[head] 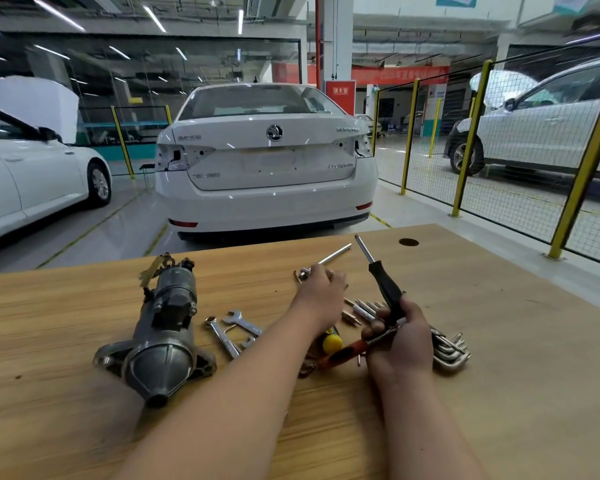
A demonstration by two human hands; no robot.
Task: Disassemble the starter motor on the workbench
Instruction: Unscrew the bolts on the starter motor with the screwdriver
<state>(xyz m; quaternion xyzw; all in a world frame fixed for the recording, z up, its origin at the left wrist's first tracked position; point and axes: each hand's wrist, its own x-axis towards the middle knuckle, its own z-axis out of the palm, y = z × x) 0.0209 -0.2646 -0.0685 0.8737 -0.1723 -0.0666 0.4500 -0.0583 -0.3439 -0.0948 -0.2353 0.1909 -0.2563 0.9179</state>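
Note:
The grey starter motor (163, 330) lies on the wooden workbench (499, 341) at the left, its rounded nose pointing toward me. Neither hand touches it. My left hand (321, 292) reaches forward to the right of the motor, and its fingers curl over the near end of a silver rod tool (336, 253). My right hand (400, 336) grips a black-handled screwdriver (385, 289) whose shaft points up and away from me. Red-handled pliers (347, 351) lie under that hand; I cannot tell whether it holds them too.
Open-end wrenches (238, 327) lie between the motor and my left arm. A bunch of hex keys (452, 351), loose bits (359, 310) and a yellow-handled tool (331, 342) crowd around my right hand. A round hole (408, 242) is near the bench's far edge. A white car (267, 161) stands beyond.

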